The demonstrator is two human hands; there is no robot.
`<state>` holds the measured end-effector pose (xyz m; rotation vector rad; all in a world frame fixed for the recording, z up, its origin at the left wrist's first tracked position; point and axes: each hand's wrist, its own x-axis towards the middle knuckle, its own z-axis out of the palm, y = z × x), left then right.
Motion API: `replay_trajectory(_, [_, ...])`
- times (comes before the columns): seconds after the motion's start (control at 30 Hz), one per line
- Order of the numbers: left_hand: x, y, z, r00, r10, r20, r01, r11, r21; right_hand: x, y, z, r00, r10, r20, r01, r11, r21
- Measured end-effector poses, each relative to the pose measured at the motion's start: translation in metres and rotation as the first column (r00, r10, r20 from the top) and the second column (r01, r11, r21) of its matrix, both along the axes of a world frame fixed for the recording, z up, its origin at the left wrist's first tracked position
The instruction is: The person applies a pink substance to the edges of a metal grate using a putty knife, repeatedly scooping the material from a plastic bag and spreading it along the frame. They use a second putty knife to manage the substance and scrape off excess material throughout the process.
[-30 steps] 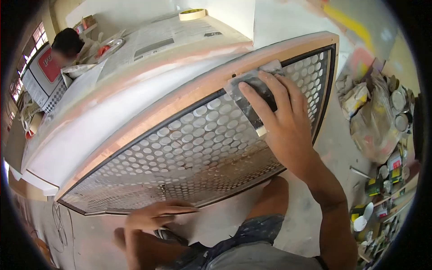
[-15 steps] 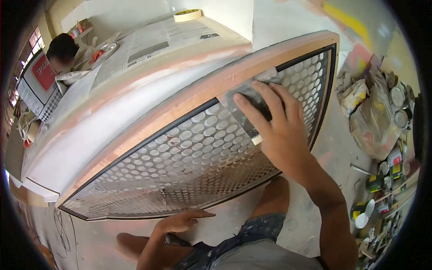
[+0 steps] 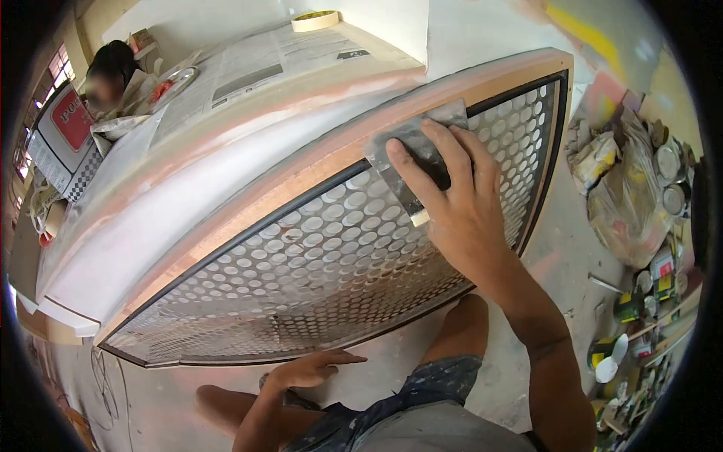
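In my right hand (image 3: 467, 196) is a dark grey sanding block (image 3: 429, 154) wrapped in a worn sheet. The block lies against the orange-brown rim (image 3: 301, 184) of a curved panel, with its lower part over the black trim and the perforated mesh (image 3: 331, 248). My fingers press on its top. My left hand (image 3: 312, 369) is low, beside the panel's bottom edge, with the index finger stretched out and the other fingers curled; nothing shows in it.
Newspaper (image 3: 248, 79) and a tape roll (image 3: 315, 21) lie on the white surface behind the panel. Another person (image 3: 113, 71) is at the upper left. Plastic bags (image 3: 629, 203) and open cans (image 3: 629, 307) stand on the right.
My right hand and the block have moved slightly left and up along the rim. My left hand has shifted slightly right. The other person's head has moved a little right and up.
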<state>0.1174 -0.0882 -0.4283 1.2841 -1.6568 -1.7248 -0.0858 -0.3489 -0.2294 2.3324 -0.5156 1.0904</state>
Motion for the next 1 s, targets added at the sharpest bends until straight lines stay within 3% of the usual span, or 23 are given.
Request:
replay_trajectory(0.07, [-0.002, 0.001, -0.009, 0.999, -0.017, 0.037, 0.019, 0.998, -0.063, -0.004, 0.002, 0.001, 1.0, 0.004, 0.002, -0.004, 1.0, -0.02])
replay_trajectory(0.13, [-0.003, 0.001, -0.009, 0.998, -0.029, 0.05, 0.031, 0.999, -0.044, -0.011, 0.01, 0.009, 0.998, -0.001, -0.061, 0.005, 0.998, 0.068])
replay_trajectory(0.23, [-0.004, -0.001, -0.012, 0.997, -0.043, 0.064, 0.044, 0.999, -0.012, -0.015, 0.028, 0.019, 1.0, -0.013, -0.018, 0.016, 0.984, 0.177])
replay_trajectory(0.63, [-0.011, -0.006, -0.012, 0.998, -0.039, 0.046, 0.039, 0.999, 0.0, 0.001, 0.001, 0.001, 0.999, 0.003, 0.038, -0.004, 1.0, 0.022])
replay_trajectory(0.8, [-0.012, -0.015, -0.009, 0.997, -0.016, 0.073, 0.019, 0.999, -0.048, -0.008, 0.009, 0.009, 1.0, 0.012, 0.002, -0.012, 0.999, 0.039])
replay_trajectory(0.87, [-0.011, -0.014, -0.004, 0.964, 0.256, -0.074, -0.235, 0.947, 0.22, -0.016, 0.022, 0.022, 1.0, 0.0, -0.019, 0.002, 0.998, 0.064])
replay_trajectory(0.93, [-0.006, -0.023, 0.009, 0.965, 0.253, -0.063, -0.24, 0.957, 0.161, -0.026, 0.037, 0.037, 0.991, -0.043, -0.125, 0.063, 0.986, 0.156])
replay_trajectory(1.0, [-0.007, -0.025, 0.013, 0.967, 0.249, -0.05, -0.244, 0.965, 0.093, -0.039, 0.044, 0.041, 0.996, 0.003, -0.092, 0.015, 0.98, 0.2])
